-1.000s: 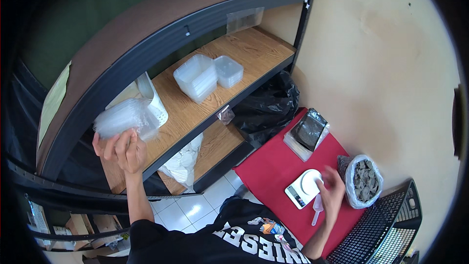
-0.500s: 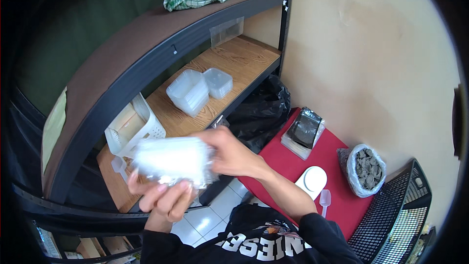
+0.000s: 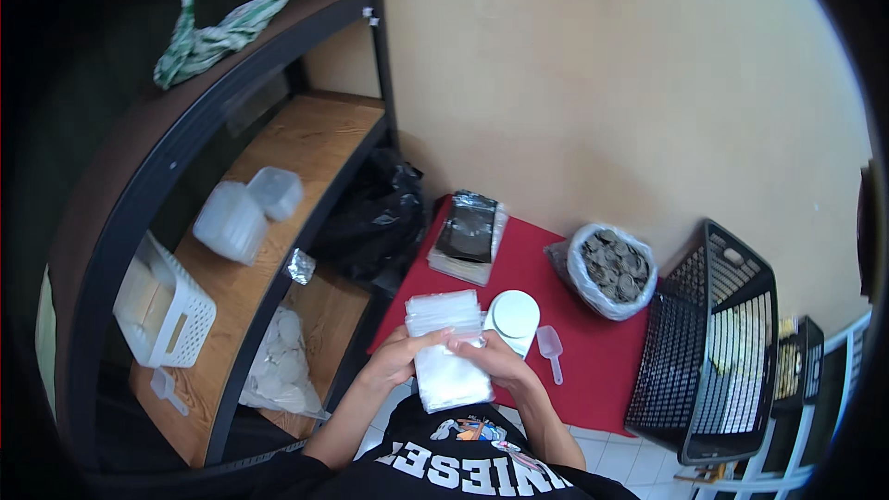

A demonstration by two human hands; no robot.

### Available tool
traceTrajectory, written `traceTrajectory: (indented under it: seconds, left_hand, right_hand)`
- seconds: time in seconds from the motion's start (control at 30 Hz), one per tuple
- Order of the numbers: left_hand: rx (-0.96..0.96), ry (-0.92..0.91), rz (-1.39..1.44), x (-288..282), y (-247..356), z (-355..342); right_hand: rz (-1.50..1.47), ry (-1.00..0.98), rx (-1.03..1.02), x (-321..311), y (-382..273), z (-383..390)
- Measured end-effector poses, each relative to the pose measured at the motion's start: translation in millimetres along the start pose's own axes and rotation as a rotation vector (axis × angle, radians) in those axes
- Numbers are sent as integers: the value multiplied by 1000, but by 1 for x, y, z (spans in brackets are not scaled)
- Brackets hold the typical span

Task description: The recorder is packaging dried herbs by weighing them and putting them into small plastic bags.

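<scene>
Both hands grip a stack of clear plastic bags (image 3: 449,375) above the front of the red-covered table (image 3: 583,370). My left hand (image 3: 400,355) is closed on its left side, with the thumb across the top; my right hand (image 3: 493,358) is closed on its right side. Just beyond the stack are a white scale (image 3: 514,315) and a clear plastic scoop (image 3: 550,344), both partly or fully on the table. Farther back lie flat packets (image 3: 468,227) with a black wrapper on top, and an open bag of dark round pieces (image 3: 611,268).
Shelving (image 3: 185,417) on the left holds stacked clear containers (image 3: 231,218), a white basket (image 3: 185,324), another scoop (image 3: 167,389), a white-filled bag (image 3: 278,366) and a checked cloth (image 3: 208,42). A black bag (image 3: 375,213) lies beside it. A black crate (image 3: 704,352) stands at the right.
The bag stack came from the shelf in my left hand; my right hand left the scale and took hold of it too. The view has swung right, toward the table.
</scene>
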State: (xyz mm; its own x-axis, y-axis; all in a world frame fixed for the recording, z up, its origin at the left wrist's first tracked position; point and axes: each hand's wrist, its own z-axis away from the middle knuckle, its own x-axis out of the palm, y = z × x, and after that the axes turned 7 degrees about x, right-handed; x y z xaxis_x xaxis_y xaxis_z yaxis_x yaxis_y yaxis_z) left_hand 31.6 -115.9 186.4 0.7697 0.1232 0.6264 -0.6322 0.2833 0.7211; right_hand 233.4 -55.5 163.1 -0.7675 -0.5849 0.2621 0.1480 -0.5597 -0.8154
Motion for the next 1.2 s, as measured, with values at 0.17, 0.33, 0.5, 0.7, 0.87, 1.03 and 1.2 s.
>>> traceTrajectory:
  seconds: [0.17, 0.33, 0.5, 0.7, 0.87, 1.03, 1.2]
  left_hand:
    - [122, 71, -113, 11, -44, -20]
    - [165, 163, -244, 30, -60, -33]
    - [45, 180, -281, 35, -60, -31]
    - [136, -125, -497, 33, -47, -24]
    - [153, -181, -684, 21, -40, -28]
    - [109, -265, -895, 13, -35, -30]
    - [60, -223, -989, 4, -38, -36]
  right_hand:
    - [409, 608, -324, 12, 7, 44]
    - [809, 917, -886, 15, 13, 62]
    - [914, 805, -811, 6, 1, 72]
    - [873, 579, -565, -10, -2, 75]
    - [798, 418, -560, -21, 0, 72]
    - [930, 405, -651, -21, 14, 63]
    - [971, 650, -773, -29, 25, 39]
